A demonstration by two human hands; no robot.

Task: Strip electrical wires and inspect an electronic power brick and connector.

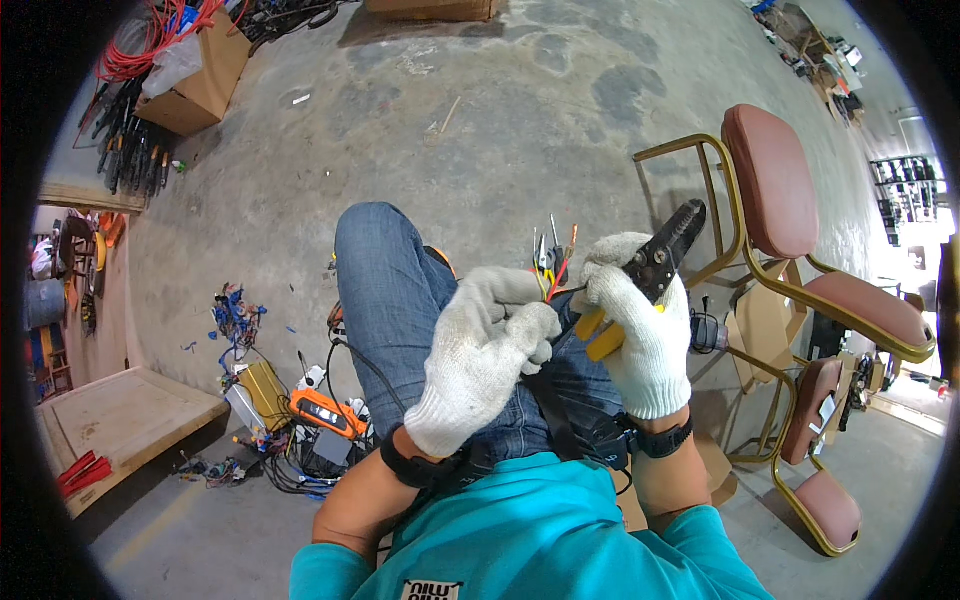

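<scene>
Left hand [485, 350], grip closed on coloured wires [551, 284], lower lengths hidden, right hand [640, 350] gripping wire strippers [661, 256], yellow handles [607, 342] partly covered.

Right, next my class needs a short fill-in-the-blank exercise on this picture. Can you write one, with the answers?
1. The left hand wears a white ____.
2. The right hand holds pliers with ____ handles.
3. Coloured wires stick up between the person's two ____.
4. Chairs show on the picture's ____ side.

Missing words: glove; yellow; hands; right.
</scene>
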